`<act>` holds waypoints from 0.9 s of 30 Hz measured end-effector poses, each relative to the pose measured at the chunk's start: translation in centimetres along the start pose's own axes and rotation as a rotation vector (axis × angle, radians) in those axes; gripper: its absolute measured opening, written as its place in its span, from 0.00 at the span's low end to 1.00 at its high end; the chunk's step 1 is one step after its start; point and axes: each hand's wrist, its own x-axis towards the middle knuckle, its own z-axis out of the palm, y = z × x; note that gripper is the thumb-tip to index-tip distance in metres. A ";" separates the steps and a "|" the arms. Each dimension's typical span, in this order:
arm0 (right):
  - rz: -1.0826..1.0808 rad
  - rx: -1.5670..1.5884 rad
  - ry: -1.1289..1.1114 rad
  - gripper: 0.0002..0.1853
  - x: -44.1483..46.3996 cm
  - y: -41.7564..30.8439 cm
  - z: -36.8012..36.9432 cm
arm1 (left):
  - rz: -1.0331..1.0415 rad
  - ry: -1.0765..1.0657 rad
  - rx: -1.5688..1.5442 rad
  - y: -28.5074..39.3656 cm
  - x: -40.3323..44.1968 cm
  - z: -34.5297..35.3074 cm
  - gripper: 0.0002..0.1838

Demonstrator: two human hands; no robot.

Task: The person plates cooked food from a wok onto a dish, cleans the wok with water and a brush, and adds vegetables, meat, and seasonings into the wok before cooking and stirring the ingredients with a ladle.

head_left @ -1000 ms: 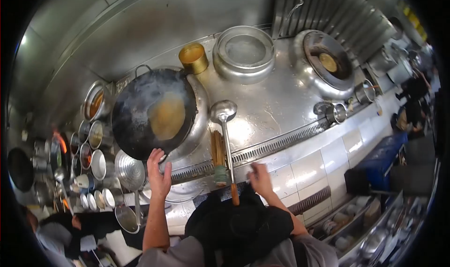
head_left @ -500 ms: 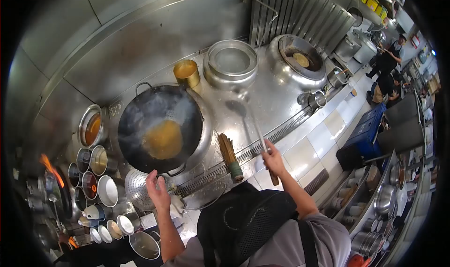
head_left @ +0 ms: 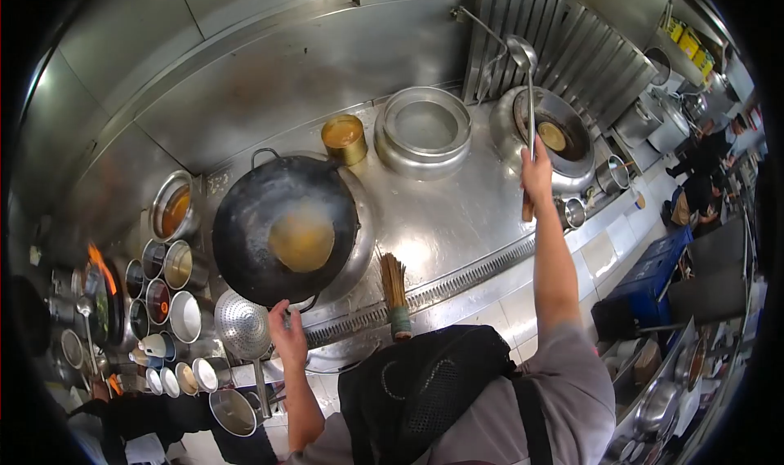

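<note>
Swung rightward, the ladle (head_left: 530, 102) is up by the rightmost burner (head_left: 508, 134), the right hand (head_left: 536, 175) closed round it. I can't tell if the left hand (head_left: 288, 334), at the wok's edge, grips the wok (head_left: 245, 236). Yellowish food (head_left: 301, 240) already steams inside, the ladle clear.

The wok (head_left: 241, 220) sits on the left of the counter (head_left: 449, 212), liquid (head_left: 301, 240) in it, the left hand (head_left: 289, 334) just beside its near handle (head_left: 310, 305). Behind and right of it stands the tin (head_left: 351, 154); right of that come the pot (head_left: 425, 161), then the burner (head_left: 508, 134). The right hand (head_left: 536, 175) holds the ladle (head_left: 530, 97) up before the burner. The brush (head_left: 396, 298) lies right of the wok, at the counter's front; the strainer (head_left: 242, 324) lies before the wok, left of the left hand, with tubs (head_left: 206, 316) farther left
</note>
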 end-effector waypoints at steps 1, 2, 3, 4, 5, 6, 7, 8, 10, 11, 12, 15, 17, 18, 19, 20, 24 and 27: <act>0.012 -0.024 0.041 0.30 -1.4 0.5 1.1 | -0.017 0.002 -0.006 0.3 -0.3 0.2 0.15; 0.022 -0.048 0.080 0.30 -2.8 1.1 2.1 | -0.035 0.006 -0.012 0.6 -0.5 0.3 0.15; 0.051 -0.005 0.056 0.29 -4.1 2.0 3.0 | -0.045 0.016 -0.005 0.9 -0.5 0.4 0.15; 0.079 0.039 0.031 0.28 -4.8 2.9 4.1 | -0.050 0.031 -0.009 1.3 -0.4 0.5 0.15; 0.077 0.043 0.015 0.28 -4.8 3.7 5.4 | -0.055 0.043 -0.010 1.6 -0.3 0.6 0.15; 0.118 0.085 -0.039 0.29 -5.0 5.0 6.7 | -0.063 0.047 0.001 1.6 0.0 0.6 0.15; 0.160 0.126 -0.089 0.29 -5.1 5.5 7.7 | -0.039 0.058 -0.003 1.6 0.7 0.7 0.15; 0.166 0.128 -0.095 0.29 -4.9 6.0 8.7 | -0.012 0.067 -0.008 1.6 1.3 1.0 0.15; 0.150 0.029 -0.204 0.27 -3.7 6.1 10.6 | -0.010 0.070 0.003 3.4 2.9 1.1 0.14; 0.032 -0.080 -0.240 0.26 -2.2 8.2 12.3 | -0.002 0.075 0.005 4.2 4.0 1.5 0.14; -0.083 -0.189 -0.273 0.25 -0.6 10.4 13.9 | 0.004 0.067 0.008 4.7 4.9 2.0 0.14; 0.310 0.006 -0.482 0.16 1.6 7.1 15.5 | 0.103 0.030 -0.005 5.8 7.8 3.8 0.15; 0.869 0.931 -0.731 0.11 3.9 8.8 17.0 | 0.110 -0.011 -0.024 6.3 9.7 5.3 0.15; 0.863 0.935 -0.726 0.11 3.3 8.1 16.0 | 0.108 -0.042 -0.039 6.4 10.6 6.0 0.15; 0.928 1.067 -0.715 0.13 1.7 6.8 14.2 | 0.096 -0.067 -0.041 6.2 11.5 6.8 0.14; 0.993 1.197 -0.707 0.14 0.1 5.1 12.3 | 0.098 -0.061 -0.045 5.5 12.6 7.8 0.14; 1.089 1.311 -0.761 0.11 -4.4 0.7 6.9 | 0.028 -0.132 -0.267 0.4 17.0 12.4 0.13; 0.982 1.158 -0.951 0.12 -7.4 -3.7 4.5 | -0.054 -0.097 -0.241 -0.3 19.9 16.5 0.14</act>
